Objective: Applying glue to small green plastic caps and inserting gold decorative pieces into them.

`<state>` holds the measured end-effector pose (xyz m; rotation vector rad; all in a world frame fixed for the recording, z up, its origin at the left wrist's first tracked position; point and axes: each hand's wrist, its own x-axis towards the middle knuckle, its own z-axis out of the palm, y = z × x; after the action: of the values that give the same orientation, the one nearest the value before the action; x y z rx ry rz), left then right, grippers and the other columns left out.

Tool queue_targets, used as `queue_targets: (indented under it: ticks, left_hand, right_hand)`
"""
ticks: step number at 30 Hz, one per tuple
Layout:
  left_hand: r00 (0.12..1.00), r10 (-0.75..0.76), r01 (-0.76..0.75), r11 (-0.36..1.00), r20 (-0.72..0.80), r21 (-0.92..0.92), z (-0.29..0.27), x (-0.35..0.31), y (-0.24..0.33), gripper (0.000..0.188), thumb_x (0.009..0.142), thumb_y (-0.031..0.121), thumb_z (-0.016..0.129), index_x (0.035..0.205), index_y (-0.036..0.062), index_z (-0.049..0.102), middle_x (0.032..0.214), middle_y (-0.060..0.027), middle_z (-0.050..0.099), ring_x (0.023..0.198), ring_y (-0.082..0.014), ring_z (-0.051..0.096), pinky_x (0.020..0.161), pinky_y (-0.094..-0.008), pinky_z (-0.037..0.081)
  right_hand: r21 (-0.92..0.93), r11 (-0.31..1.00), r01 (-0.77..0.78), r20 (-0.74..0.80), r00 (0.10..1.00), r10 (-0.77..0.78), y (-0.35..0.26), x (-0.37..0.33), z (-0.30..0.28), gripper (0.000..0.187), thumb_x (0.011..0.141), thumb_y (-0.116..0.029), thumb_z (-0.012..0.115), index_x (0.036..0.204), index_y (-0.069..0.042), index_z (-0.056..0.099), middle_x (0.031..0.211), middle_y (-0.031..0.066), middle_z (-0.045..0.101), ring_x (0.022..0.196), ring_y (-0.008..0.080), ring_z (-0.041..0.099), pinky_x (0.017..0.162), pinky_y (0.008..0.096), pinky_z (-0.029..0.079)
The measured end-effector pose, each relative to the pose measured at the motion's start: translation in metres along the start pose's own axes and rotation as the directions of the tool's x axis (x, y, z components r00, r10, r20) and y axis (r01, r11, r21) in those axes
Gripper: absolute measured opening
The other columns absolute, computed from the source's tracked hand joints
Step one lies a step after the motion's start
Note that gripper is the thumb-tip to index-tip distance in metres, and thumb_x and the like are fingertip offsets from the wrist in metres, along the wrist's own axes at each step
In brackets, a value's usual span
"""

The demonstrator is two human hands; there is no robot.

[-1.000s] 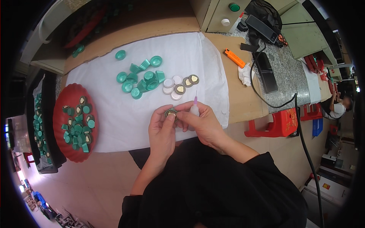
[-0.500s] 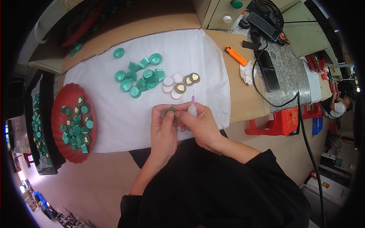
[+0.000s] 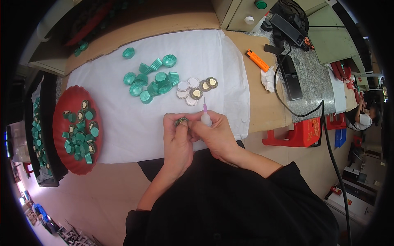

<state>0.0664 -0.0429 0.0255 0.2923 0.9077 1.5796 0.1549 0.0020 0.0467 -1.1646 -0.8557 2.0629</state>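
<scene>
Since the earlier frame the needle-tipped bottle [image 3: 206,119] has swung a little further left with my right hand [image 3: 219,135], and the small ridged piece [image 3: 181,121] has tipped so its rim shows more edge-on; the loose parts on the sheet lie as they were. My left hand [image 3: 177,143] is pinched closed around that piece, thumb against it, just above the near part of the white sheet [image 3: 119,135]. My right fingertips press in beside it, while the bottle stays tucked in that same hand, nozzle upward; I can't tell exactly which fingers grip it. I'd judge the main risk is there: if I squeeze while pushing with the thumb, liquid could bead from the tip and run onto my fingers. The bare needle also stands close to my knuckles, so a careless turn of the wrist could prick me. Too hard a pinch might buckle the ridged wall or set the piece crooked, and a slip could send it among the white discs [image 3: 183,86], the gold-centred caps [image 3: 196,94] or the green cups [image 3: 161,78], well apart from the red dish [image 3: 80,168].
</scene>
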Motion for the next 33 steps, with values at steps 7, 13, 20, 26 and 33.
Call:
queue_targets:
  ticks: [7, 13, 20, 26, 33]
  left_hand:
    - [1.0, 0.011, -0.011, 1.0, -0.019, -0.028, -0.003, 0.004, 0.0, 0.014, 0.086, 0.005, 0.034, 0.099, 0.005, 0.038, 0.092, -0.0115, 0.054, 0.068, -0.0125, 0.046, 0.057, -0.0255, 0.036]
    - [0.997, -0.004, 0.003, 1.0, 0.076, 0.007, -0.005, 0.001, 0.012, 0.025, 0.086, 0.009, 0.036, 0.109, -0.0019, 0.038, 0.094, -0.0113, 0.052, 0.077, -0.0171, 0.05, 0.067, -0.0284, 0.04]
    - [0.996, 0.064, -0.068, 0.995, 0.068, 0.066, -0.013, 0.001, 0.008, 0.029, 0.086, 0.009, 0.042, 0.113, -0.0022, 0.04, 0.091, -0.0083, 0.054, 0.077, -0.0152, 0.053, 0.063, -0.0247, 0.042]
    - [0.996, 0.08, -0.084, 0.986, 0.034, 0.141, -0.01, 0.002, 0.007, 0.029, 0.083, 0.005, 0.045, 0.111, -0.0035, 0.041, 0.088, -0.0069, 0.053, 0.069, -0.0112, 0.049, 0.06, -0.0227, 0.041]
    - [0.996, 0.094, -0.09, 0.964, -0.005, 0.25, -0.008, 0.004, 0.003, 0.032, 0.08, -0.001, 0.048, 0.111, -0.0041, 0.042, 0.085, -0.0057, 0.054, 0.062, -0.008, 0.047, 0.054, -0.0194, 0.038]
  right_hand:
    - [-0.021, 1.0, -0.006, 0.004, 1.0, 0.006, -0.006, 0.008, -0.004, 0.012, 0.076, -0.005, 0.054, 0.086, 0.001, 0.058, 0.068, 0.0052, 0.057, 0.058, 0.0108, 0.052, 0.051, 0.0237, 0.044]
    - [0.049, 0.995, -0.092, 0.084, 0.993, 0.087, -0.02, 0.007, -0.012, 0.016, 0.075, -0.009, 0.054, 0.088, 0.0, 0.057, 0.066, 0.0044, 0.051, 0.055, 0.0093, 0.046, 0.048, 0.0236, 0.042]
    - [-0.017, 0.999, -0.042, 0.087, 0.995, 0.044, -0.013, 0.003, -0.012, 0.021, 0.075, -0.013, 0.057, 0.092, 0.001, 0.058, 0.073, 0.0064, 0.056, 0.055, 0.0104, 0.048, 0.049, 0.0244, 0.042]
    - [-0.027, 1.0, -0.012, 0.086, 0.996, 0.014, -0.012, 0.003, -0.011, 0.023, 0.074, -0.012, 0.058, 0.092, 0.002, 0.056, 0.073, 0.0063, 0.057, 0.054, 0.0103, 0.048, 0.05, 0.0242, 0.042]
    - [-0.113, 0.993, 0.028, 0.042, 0.999, -0.024, -0.007, 0.003, -0.009, 0.018, 0.074, -0.009, 0.059, 0.088, 0.001, 0.057, 0.073, 0.0063, 0.059, 0.053, 0.0099, 0.05, 0.047, 0.0232, 0.042]
